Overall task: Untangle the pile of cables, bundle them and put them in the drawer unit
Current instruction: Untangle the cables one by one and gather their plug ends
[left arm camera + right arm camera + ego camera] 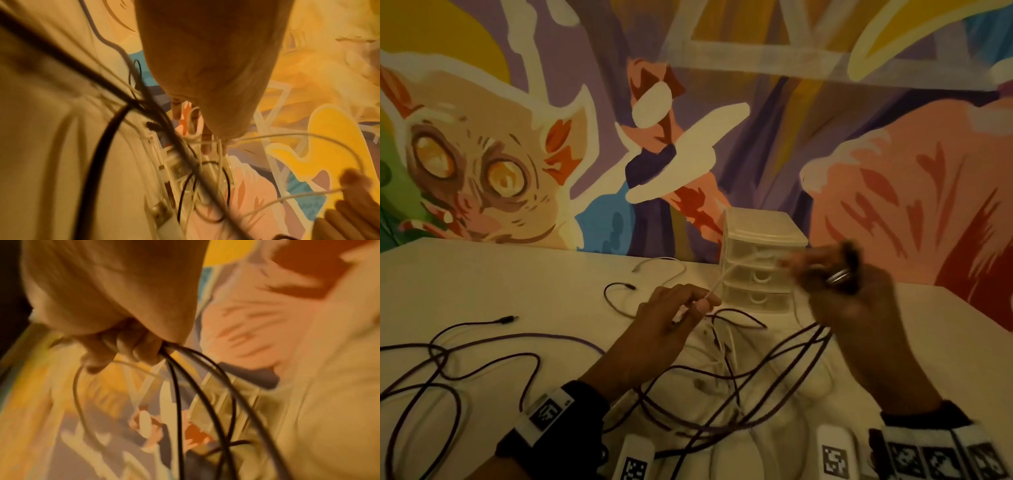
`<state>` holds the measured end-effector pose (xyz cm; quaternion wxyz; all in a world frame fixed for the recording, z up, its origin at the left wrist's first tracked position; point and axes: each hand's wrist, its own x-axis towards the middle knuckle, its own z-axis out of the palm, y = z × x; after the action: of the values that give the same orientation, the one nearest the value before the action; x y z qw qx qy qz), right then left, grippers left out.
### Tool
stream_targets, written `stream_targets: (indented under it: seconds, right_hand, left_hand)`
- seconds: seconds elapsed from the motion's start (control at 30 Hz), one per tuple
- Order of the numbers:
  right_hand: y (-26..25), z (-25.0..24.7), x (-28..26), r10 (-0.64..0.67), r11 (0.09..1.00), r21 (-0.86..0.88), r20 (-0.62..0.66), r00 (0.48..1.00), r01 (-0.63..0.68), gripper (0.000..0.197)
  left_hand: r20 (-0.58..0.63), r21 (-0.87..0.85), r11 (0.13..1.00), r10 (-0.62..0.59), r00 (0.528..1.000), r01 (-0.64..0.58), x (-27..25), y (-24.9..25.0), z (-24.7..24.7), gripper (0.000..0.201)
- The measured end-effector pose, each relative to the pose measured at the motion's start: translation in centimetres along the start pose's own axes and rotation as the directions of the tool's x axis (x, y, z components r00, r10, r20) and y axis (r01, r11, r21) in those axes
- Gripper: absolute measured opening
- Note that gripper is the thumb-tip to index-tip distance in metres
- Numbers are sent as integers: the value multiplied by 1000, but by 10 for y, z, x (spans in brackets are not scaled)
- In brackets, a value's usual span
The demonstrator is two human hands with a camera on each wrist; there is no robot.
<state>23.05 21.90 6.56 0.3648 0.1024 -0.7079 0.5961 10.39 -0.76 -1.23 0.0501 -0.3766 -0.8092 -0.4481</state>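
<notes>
A tangle of dark cables (726, 373) and thin white cables (722, 346) lies on the white table (517, 274). My left hand (674, 315) pinches a white cable (717, 282) that runs up toward the drawer unit. Raised and blurred, my right hand (835, 274) grips several loops of dark cable (195, 382) that hang down to the pile, and a white cable (78, 386) also runs from its fingers. A small translucent drawer unit (760, 260) with three drawers stands at the back, just behind both hands.
More dark cable (448, 363) sprawls over the table's left side, with loose ends (508, 319) pointing toward the middle. A white cable (664, 265) lies near the wall. A painted mural covers the wall behind. White tagged blocks (835, 455) sit at the near edge.
</notes>
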Motion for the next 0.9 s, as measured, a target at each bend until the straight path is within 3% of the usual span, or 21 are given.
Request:
stream_targets:
  seconds: [0.07, 0.1, 0.2, 0.23, 0.33, 0.43, 0.57, 0.77, 0.83, 0.9]
  right_hand:
    - [-3, -12, 7, 142, 965, 246, -223, 964, -85, 28]
    - [1, -17, 9, 225, 951, 273, -274, 935, -149, 23]
    - [25, -21, 9, 384, 915, 1, -319, 867, -404, 10]
    - [29, -19, 7, 396, 892, -89, -314, 863, -442, 18]
    - [27, -11, 5, 367, 908, -115, -252, 896, -404, 21]
    - [19, -10, 5, 328, 930, -110, -182, 927, -351, 16]
    - [16, -6, 4, 313, 947, -40, -117, 942, -320, 23]
    - [20, -10, 6, 298, 954, 18, -149, 943, -299, 27]
    - [25, -10, 6, 315, 946, -6, -222, 923, -324, 26]
    - [27, -15, 9, 344, 936, 38, -311, 886, -350, 23]
  left_hand:
    - [26, 42, 998, -52, 998, 51, -1, -3, -1, 31]
    - [38, 47, 997, -63, 997, 61, -1, -2, -1, 33]
    - [53, -59, 997, -40, 998, 43, 0, 7, -1, 30]
    - [63, -102, 994, -44, 997, 50, 0, 11, 0, 27]
    - [54, -149, 986, -68, 996, 75, -1, 17, 6, 27]
    - [-29, -175, 982, -73, 997, 66, 1, 15, 8, 31]
    - [-39, -199, 978, -64, 997, 55, 2, 14, 6, 37]
    - [-64, -186, 982, 33, 997, -44, 5, 40, -10, 18]
    - [-164, -152, 984, 62, 985, -88, 8, 50, -31, 20]
    - [-336, -101, 993, 21, 942, -59, 10, 54, -64, 25]
